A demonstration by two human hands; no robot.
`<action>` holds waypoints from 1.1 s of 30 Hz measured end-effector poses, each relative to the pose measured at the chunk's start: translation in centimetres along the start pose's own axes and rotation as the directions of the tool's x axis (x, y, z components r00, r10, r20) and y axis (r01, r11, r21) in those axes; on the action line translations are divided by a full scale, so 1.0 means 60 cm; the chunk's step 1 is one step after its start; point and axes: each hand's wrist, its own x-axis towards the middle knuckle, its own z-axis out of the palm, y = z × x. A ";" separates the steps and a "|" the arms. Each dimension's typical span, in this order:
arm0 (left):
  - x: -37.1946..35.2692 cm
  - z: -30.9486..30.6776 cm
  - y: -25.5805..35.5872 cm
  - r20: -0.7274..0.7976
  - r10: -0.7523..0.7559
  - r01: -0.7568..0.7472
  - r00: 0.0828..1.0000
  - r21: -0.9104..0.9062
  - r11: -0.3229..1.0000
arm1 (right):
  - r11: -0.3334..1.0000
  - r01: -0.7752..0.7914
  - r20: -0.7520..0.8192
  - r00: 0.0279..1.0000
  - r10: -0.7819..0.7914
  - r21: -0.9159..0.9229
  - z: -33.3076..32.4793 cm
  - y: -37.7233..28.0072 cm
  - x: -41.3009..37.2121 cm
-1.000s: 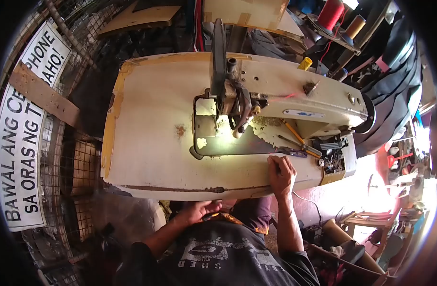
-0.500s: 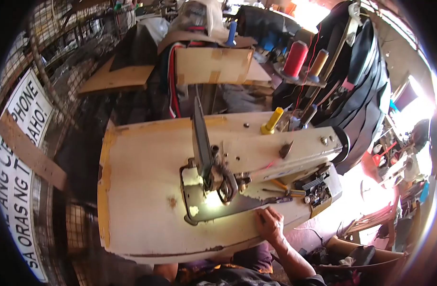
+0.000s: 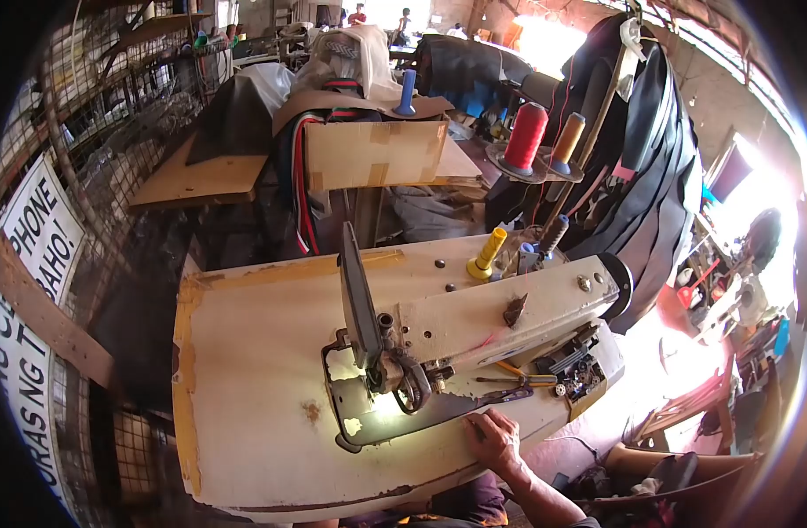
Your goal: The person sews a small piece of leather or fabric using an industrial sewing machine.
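My right hand point(image 3: 496, 440) rests on the front part of the pale sewing machine table point(image 3: 245, 378), fingers curled in. Whatever may be in its grasp is hidden. Just beyond it lie a dark slim tool point(image 3: 504, 395) and a screwdriver point(image 3: 535, 380) with a yellow-and-black handle. The sewing machine point(image 3: 509, 308) stands behind them, its lamp lighting the needle area and the dark metal bed plate point(image 3: 438, 412). My left hand is out of view; only a sliver of skin shows at the bottom edge.
A yellow thread spool point(image 3: 487, 254) stands behind the machine. Red point(image 3: 525, 136) and tan point(image 3: 568, 141) thread cones sit on a stand. Small metal parts fill a tray point(image 3: 579, 374) at right. A cardboard box point(image 3: 377, 154), hanging black material point(image 3: 636, 185) and a lettered sign point(image 3: 47, 229) surround the table.
The view has tilted up, so the table and machine sit lower and more of the room's back shows. My right hand keeps its place on the table. The left forearm has almost left view.
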 end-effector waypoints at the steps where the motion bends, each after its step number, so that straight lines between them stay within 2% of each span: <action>1: 0.000 0.000 -0.002 0.004 0.002 -0.002 1.000 0.008 1.000 | 1.000 -0.002 -0.002 1.000 0.002 -0.002 0.001 0.001 -0.001; 33: -0.012 -0.001 0.013 -0.014 0.036 -0.034 0.999 0.137 0.990 | 1.000 0.002 -0.018 1.000 -0.002 0.015 0.003 0.001 -0.003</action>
